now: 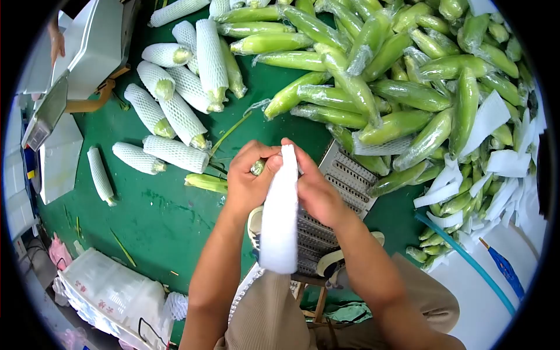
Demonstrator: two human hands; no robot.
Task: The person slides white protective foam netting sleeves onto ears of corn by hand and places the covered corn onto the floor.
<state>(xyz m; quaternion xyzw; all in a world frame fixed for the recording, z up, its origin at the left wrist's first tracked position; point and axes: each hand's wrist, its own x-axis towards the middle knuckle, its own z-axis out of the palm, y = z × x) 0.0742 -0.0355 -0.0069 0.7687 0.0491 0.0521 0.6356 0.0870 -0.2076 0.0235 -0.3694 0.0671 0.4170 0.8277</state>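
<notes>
A long white foam strip (279, 227) hangs down between my two hands, over my knees. My left hand (248, 178) is closed, its thumb against the upper left side of the strip. A small green rounded end (257, 167), apparently of a corn ear, shows between its fingers; the rest is hidden. My right hand (318, 189) grips the strip's top from the other side, with some fingers behind it. Just left of my hands, a green husk piece (206, 182) lies on the floor. Beyond it are corn ears in white foam net sleeves (175, 153).
A large heap of green corn ears (411, 93), many in clear film, fills the right. Loose white foam pieces (504, 163) lie on its edge. A perforated metal step (344, 181) is under my right arm. White boxes (96, 49) and a plastic-covered crate (111, 291) stand left.
</notes>
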